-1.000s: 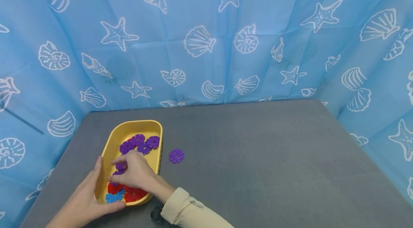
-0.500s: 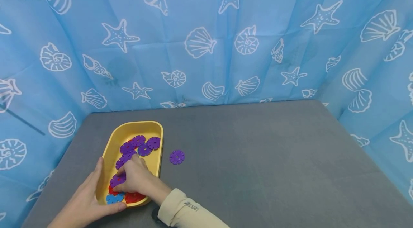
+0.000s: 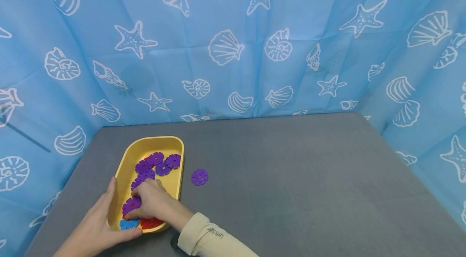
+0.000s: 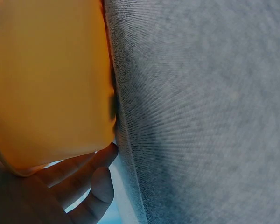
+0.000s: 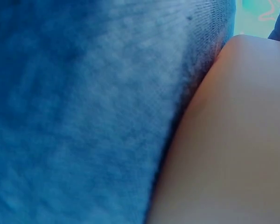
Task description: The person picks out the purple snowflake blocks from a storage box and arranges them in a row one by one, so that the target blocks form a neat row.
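A yellow tray (image 3: 125, 168) stands at the left of the table, holding purple, red and blue toothed plastic snowflake discs. My left hand (image 3: 91, 220) grips its near left corner, thumb along the front wall and fingers at the left side. In the left wrist view the fingers (image 4: 81, 182) lie by the yellow outer wall. My right hand (image 3: 154, 200) reaches down inside, thumb and forefinger at opposite edges of a purple snowflake disc (image 3: 131, 206). Under it, partly covered, lie a blue disc (image 3: 129, 224) and red discs (image 3: 151, 223). The right wrist view shows only table and bare skin.
One purple disc (image 3: 200, 177) lies alone on the grey table (image 3: 291, 184), right of the tray. More purple discs (image 3: 155, 158) are heaped at the tray's far end. A blue curtain (image 3: 233, 79) with white shells hangs behind and beside the table.
My right hand has gone lower into the tray, its thumb and forefinger coming to the purple disc near the front. The left hand keeps its hold on the tray.
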`<state>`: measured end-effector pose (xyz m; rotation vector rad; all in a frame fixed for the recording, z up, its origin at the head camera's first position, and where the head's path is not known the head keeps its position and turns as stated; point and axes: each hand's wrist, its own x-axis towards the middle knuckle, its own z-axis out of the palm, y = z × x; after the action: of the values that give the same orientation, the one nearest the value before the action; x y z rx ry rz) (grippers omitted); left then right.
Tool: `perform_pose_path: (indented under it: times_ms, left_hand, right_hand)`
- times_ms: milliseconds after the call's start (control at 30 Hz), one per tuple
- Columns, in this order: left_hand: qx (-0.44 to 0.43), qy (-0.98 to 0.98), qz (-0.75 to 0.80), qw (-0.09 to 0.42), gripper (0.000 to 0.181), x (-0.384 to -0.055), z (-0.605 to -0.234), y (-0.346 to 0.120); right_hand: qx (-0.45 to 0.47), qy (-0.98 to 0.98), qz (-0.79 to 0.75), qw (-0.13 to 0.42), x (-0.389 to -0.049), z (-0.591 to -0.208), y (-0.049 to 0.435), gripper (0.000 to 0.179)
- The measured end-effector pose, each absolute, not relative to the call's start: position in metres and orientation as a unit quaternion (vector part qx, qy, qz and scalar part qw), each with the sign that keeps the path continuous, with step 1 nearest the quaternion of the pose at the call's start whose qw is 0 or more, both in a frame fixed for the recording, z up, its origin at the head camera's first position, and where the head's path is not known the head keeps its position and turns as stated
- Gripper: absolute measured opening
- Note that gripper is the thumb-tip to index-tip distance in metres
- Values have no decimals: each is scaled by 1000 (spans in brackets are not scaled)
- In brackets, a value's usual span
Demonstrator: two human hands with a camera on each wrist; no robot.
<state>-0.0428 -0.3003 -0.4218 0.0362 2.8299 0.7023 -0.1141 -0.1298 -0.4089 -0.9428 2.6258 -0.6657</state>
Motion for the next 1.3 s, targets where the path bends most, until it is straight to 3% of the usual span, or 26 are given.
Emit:
perform_pose_path:
  times_ms: [233, 700, 1067, 1300]
  left_hand:
    - [0, 961, 241, 133, 136, -44, -422, -301]
    - [2, 959, 256, 124, 136, -44, -421, -299]
    - [20, 963, 253, 96, 136, -42, -423, -299]
    - [40, 966, 250, 60, 139, -39, -425, -300]
  right_hand:
    - [-315, 906, -237, 153, -113, -408, -131, 42]
    - [-366, 882, -261, 142, -115, -406, -131, 48]
    - [-380, 874, -256, 162, -114, -406, -130, 50]
    - [-456, 843, -231, 169, -115, -406, -131, 43]
